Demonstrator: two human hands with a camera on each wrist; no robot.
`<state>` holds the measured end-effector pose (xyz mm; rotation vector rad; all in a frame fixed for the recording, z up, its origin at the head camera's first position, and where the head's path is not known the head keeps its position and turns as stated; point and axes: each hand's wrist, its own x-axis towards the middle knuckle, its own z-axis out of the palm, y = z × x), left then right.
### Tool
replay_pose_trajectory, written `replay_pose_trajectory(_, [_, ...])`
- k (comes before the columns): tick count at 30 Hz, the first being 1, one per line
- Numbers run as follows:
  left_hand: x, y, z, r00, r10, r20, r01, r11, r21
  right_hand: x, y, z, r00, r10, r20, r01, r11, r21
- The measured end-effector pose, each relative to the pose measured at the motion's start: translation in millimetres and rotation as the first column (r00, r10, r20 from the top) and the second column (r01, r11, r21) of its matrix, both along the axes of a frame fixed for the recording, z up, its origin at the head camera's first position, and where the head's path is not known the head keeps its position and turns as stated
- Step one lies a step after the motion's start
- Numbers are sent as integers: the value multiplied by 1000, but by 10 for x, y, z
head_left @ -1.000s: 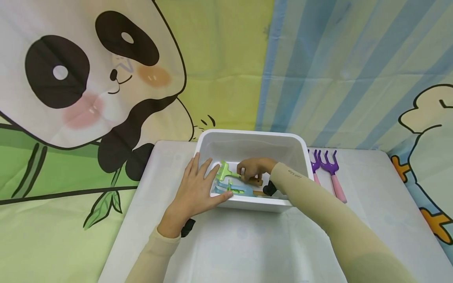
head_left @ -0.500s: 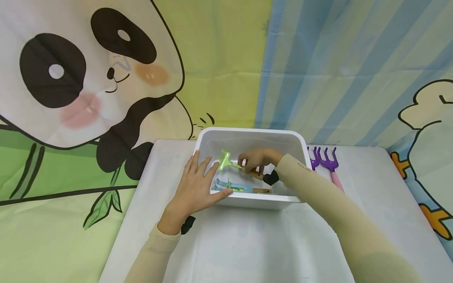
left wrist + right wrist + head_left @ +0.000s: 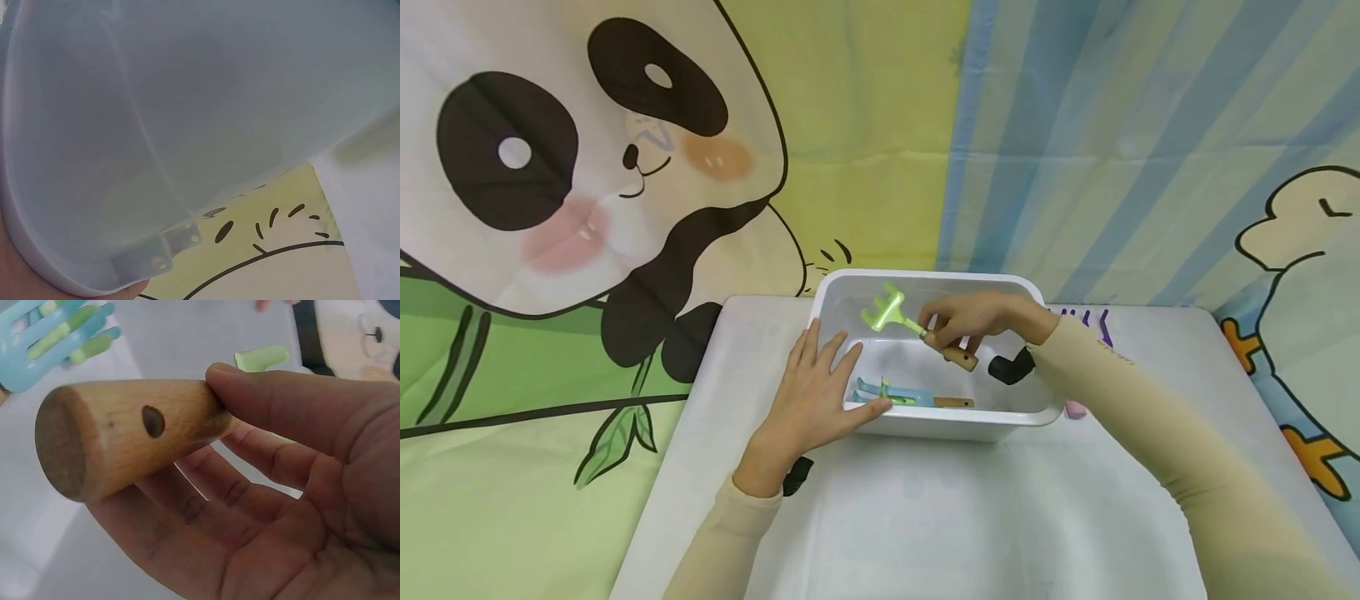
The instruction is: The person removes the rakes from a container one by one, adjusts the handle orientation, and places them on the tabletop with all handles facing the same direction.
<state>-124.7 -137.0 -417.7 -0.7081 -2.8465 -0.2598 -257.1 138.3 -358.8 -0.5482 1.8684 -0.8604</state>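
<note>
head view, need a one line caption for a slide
Right hand lifts a green rake over the white bin; left hand steadies it.

Bright even light, blurry wrist cams

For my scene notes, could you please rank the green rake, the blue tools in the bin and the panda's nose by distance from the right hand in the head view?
1. Green rake: held in the right hand by its wooden handle, above the white bin.
2. Blue tools: on the bin floor, below and left of that hand.
3. Panda's nose: on the backdrop, far up left.
</note>
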Motion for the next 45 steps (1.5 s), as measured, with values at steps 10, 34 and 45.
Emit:
replay_pose_trajectory(10, [-4, 2, -2, 1000, 7, 18, -7, 1000, -14, 174, 361, 386, 996, -64, -57, 58, 993, -98])
replay_pose_trajectory(34, [3, 5, 27, 999, 5, 39, -4, 1000, -21, 461, 1891, 319, 937, -328, -123, 298, 931, -212])
replay_pose_trajectory(45, [1, 2, 2, 1000, 4, 27, -3, 1000, -5, 584, 2562, -55, 853, -511, -105, 497, 857, -138])
